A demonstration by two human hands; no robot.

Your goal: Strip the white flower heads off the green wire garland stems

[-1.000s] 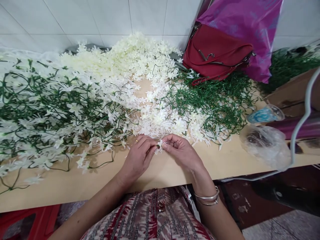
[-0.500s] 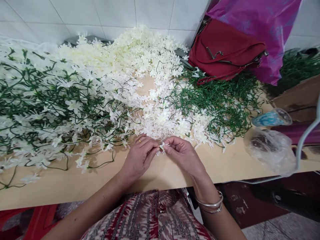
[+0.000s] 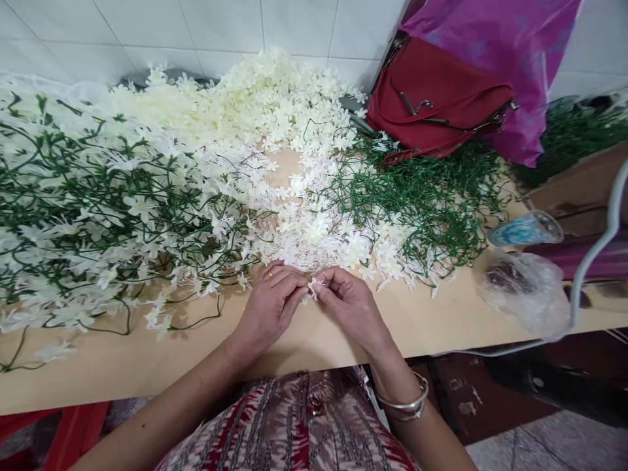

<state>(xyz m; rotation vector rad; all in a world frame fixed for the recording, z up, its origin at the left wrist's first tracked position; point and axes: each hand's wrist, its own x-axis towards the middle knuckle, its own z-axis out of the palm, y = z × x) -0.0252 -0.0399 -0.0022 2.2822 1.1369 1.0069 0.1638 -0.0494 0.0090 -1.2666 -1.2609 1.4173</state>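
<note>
I have the small white artificial flower (image 3: 315, 286) near the middle of my view, just above the near part of the desk (image 3: 422, 320), and I take it as my landmark. The left hand (image 3: 269, 304) reaches it from its left side, thumb and index fingertips pinched narrow at its edge. The right hand (image 3: 350, 307) meets it from the other side, also in a narrow pinch on the flower. I can't tell which part each hand grips, as the fingers hide much of it.

Against a second ago, I see less of the flower showing between the fingertips, while both hands are at it as they were. I read that as fine handling of one piece between the fingertips, rather than carrying.

Just beyond the flower lie loose white blossoms with thin filaments (image 3: 314, 239). To its left spreads a large pile of white flowers on green stems (image 3: 147, 216), and farther beyond it a cream blossom heap (image 3: 275, 98) rises near the tiled wall (image 3: 299, 26). Beyond it to the right I see a tangle of bare green stems (image 3: 417, 203), with a red handbag (image 3: 441, 91) past that and a purple plastic bag (image 3: 510, 52) behind. Well to the flower's right are a clear plastic cup (image 3: 526, 229) with a blue pattern and a crumpled clear plastic bag (image 3: 534, 297), with a pale cable (image 3: 595, 242) beside them.
</note>
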